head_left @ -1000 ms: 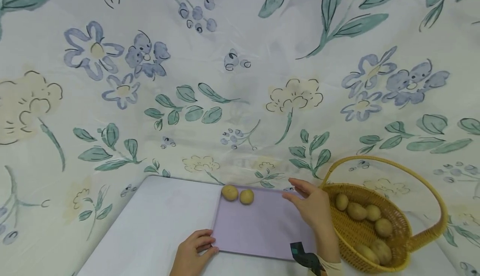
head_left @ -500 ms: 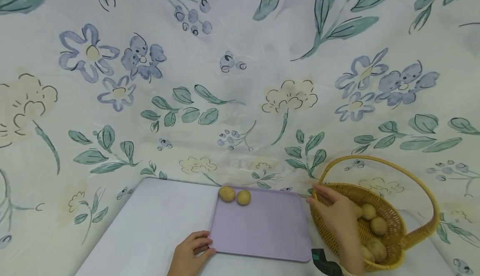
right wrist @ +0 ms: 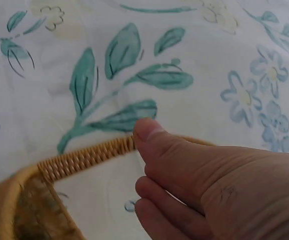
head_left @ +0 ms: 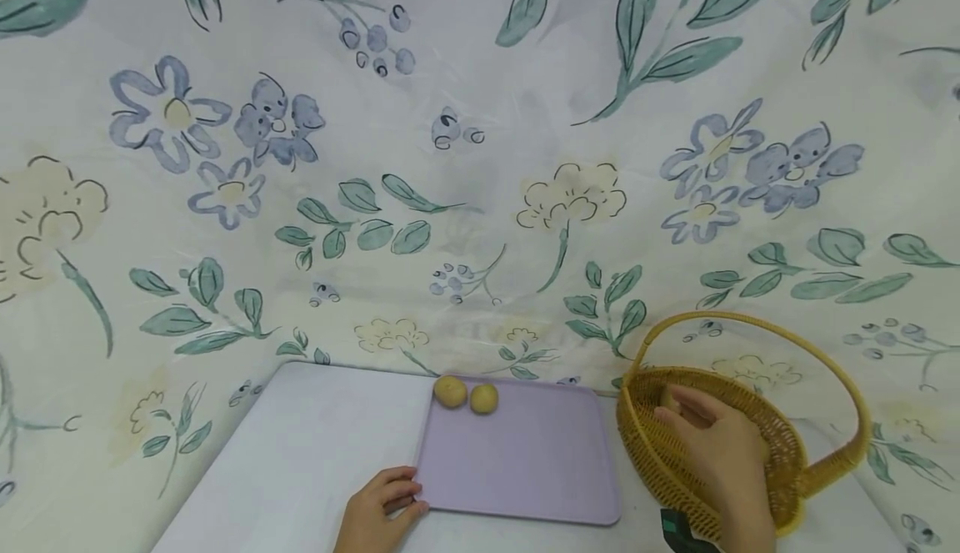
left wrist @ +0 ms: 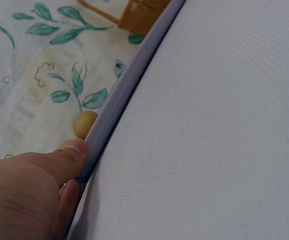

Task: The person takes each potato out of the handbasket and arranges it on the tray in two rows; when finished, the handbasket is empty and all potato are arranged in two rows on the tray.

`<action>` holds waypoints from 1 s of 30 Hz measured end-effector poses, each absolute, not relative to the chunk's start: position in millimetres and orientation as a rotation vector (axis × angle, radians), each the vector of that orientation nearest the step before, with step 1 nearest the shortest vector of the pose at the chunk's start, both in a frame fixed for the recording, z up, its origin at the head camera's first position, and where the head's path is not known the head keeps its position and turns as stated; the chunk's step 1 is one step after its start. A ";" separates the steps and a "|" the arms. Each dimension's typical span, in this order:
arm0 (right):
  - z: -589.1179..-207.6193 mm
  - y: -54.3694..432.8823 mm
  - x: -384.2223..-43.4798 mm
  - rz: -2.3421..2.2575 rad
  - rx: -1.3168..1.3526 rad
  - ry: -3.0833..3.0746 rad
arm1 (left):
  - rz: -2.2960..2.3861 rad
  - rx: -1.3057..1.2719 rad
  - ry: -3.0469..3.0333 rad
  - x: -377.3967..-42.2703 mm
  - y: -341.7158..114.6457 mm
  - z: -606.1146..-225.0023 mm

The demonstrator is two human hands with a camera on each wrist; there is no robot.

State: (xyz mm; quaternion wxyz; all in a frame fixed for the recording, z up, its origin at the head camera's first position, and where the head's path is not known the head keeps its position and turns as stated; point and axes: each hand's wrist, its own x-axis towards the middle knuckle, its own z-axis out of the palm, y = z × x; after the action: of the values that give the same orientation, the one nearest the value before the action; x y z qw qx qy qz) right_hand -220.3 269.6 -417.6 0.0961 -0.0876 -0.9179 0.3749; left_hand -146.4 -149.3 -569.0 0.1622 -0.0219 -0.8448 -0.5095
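Observation:
A lilac tray (head_left: 517, 461) lies on the white tabletop, with two potatoes, one a larger potato (head_left: 450, 392) and one a smaller potato (head_left: 483, 399), side by side in its far left corner. My left hand (head_left: 378, 511) holds the tray's near left corner; in the left wrist view the thumb lies on the tray's rim (left wrist: 119, 92). Over the wicker basket (head_left: 637, 444) on the right is my right hand (head_left: 723, 461), thumb and fingers apart and nothing held. It hides most of the potatoes inside; one potato (head_left: 670, 400) shows beside the fingertips.
The basket's tall handle (head_left: 757, 324) arches over it and comes down at the right. White tabletop (head_left: 322, 436) extends left of the tray. Behind stands a floral cloth backdrop (head_left: 480, 161).
My right hand has moved right, from above the tray to over the inside of the basket. My left hand keeps its place at the tray's corner. The head view has shifted slightly.

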 end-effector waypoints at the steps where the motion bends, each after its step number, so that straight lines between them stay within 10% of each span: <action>1: -417.8 274.3 -219.0 1.110 -0.283 -2.727 | -1.451 -0.067 -2.407 -146.3 -149.1 -569.1; 30: -438.0 350.9 -216.1 0.813 -0.189 -3.145 | -1.428 -0.038 -2.367 -147.3 -144.4 -568.8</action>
State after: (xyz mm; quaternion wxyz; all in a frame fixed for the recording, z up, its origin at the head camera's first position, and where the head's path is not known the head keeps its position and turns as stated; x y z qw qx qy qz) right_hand -216.1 350.9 -438.0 -0.0562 -0.0579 -0.9650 0.2494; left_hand -147.3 -144.4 -568.8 0.1870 -0.0133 -0.8410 -0.5075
